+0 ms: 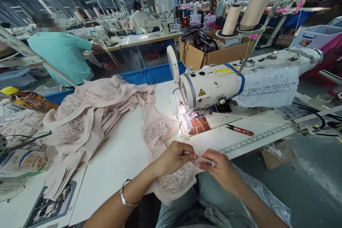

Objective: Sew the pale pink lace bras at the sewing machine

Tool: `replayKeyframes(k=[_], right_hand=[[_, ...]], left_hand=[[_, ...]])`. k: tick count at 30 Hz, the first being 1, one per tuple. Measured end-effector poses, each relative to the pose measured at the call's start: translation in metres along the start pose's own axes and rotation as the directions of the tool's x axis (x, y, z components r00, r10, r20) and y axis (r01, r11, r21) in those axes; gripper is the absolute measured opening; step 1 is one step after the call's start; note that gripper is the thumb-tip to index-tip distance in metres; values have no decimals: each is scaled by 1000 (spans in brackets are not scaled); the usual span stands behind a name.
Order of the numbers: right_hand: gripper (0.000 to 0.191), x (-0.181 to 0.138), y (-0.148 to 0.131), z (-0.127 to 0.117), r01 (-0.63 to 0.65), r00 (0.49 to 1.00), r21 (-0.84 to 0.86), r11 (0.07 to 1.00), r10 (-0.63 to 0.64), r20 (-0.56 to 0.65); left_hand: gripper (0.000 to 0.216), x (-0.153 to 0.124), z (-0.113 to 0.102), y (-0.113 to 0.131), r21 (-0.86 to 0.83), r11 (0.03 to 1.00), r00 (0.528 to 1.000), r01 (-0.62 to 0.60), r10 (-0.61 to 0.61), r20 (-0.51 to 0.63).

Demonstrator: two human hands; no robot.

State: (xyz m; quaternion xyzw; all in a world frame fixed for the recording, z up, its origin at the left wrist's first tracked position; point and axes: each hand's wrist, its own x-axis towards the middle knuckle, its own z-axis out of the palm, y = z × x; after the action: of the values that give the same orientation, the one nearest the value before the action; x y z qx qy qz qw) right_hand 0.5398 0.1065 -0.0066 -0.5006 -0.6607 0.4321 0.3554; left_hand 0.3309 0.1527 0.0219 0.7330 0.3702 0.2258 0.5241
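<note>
A pale pink lace bra point(177, 181) hangs over the table's front edge above my lap, its other cup lying on the table towards the sewing machine point(211, 85). My left hand point(177, 156) pinches the bra's edge between thumb and fingers. Close beside it, my right hand point(217, 165) is closed on the same edge, fingertips almost touching the left ones. The exact piece of fabric between the fingertips is partly hidden. Beyond both hands, the machine's lamp lights its needle area. A heap of similar lace bras point(93, 110) lies to the left.
Red thread snips point(240, 130) lie right of the needle area, near a ruler strip point(256, 138) along the table edge. A bottle with a yellow cap point(29, 98) lies far left. Thread cones point(232, 19) stand behind the machine. A co-worker in a turquoise shirt point(61, 55) sits ahead left.
</note>
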Motion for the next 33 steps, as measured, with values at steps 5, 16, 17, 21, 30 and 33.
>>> replayKeyframes(k=[5,16,17,21,30,33], right_hand=[[45,1,-8,-7,-76,991,561,825,123,-47],[40,-11,-23,-16,51,988,429,902,17,-153],[40,-12,-25,-16,65,990,409,910,-7,-141],[40,-19,-33,-18,86,988,361,929,-33,-148],[40,-27,-38,-35,70,965,469,880,60,-256],[41,-28,-41,-38,56,958,493,868,93,-273]], left_hand=[[52,-14,19,10,-387,913,981,129,-175,-87],[21,-23,23,40,-198,980,984,-7,-28,-174],[14,-22,25,44,-173,985,981,-16,-18,-192],[7,-14,39,53,-80,992,960,-97,72,-272],[46,-2,41,53,-479,877,995,44,-80,-54],[51,3,40,56,-488,866,992,110,-124,4]])
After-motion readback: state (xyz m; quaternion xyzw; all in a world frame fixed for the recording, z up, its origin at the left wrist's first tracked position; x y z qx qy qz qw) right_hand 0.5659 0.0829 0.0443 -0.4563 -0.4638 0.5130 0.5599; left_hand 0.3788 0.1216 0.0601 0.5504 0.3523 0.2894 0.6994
